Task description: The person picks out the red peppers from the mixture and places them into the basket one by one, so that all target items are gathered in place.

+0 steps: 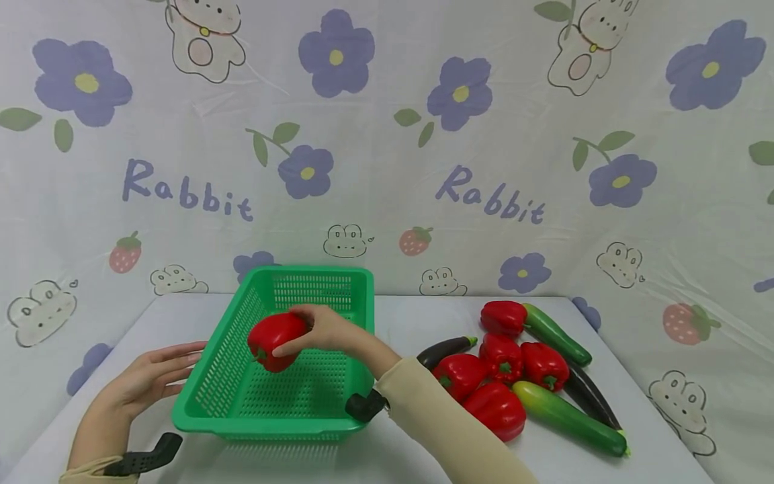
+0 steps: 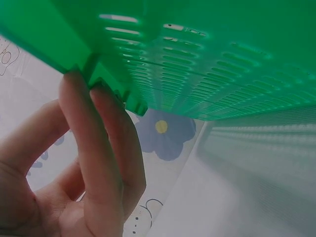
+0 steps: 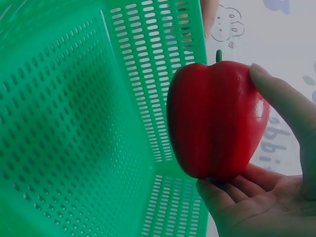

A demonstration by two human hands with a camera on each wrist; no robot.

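Note:
A red bell pepper (image 1: 277, 341) is in my right hand (image 1: 323, 331), thumb on one side and fingers on the other. It is held over the inside of a green plastic basket (image 1: 296, 425) with slotted walls. In the right wrist view the bell pepper (image 3: 215, 121) shows its short green stem, and the thumb and fingertips touch its skin. My left hand (image 1: 145, 378) is at the basket's left side, its fingers loosely extended. In the left wrist view the fingertips of the left hand (image 2: 98, 148) touch the basket's rim (image 2: 44, 37) from outside.
Right of the basket lie several red bell peppers (image 1: 496, 410), two dark eggplants (image 1: 591, 395) and two green zucchini (image 1: 571, 417), close together on the white table (image 1: 404, 310). A patterned curtain (image 1: 387, 154) hangs behind. A black wrist mount (image 1: 365, 407) overlaps the basket's right rim in view.

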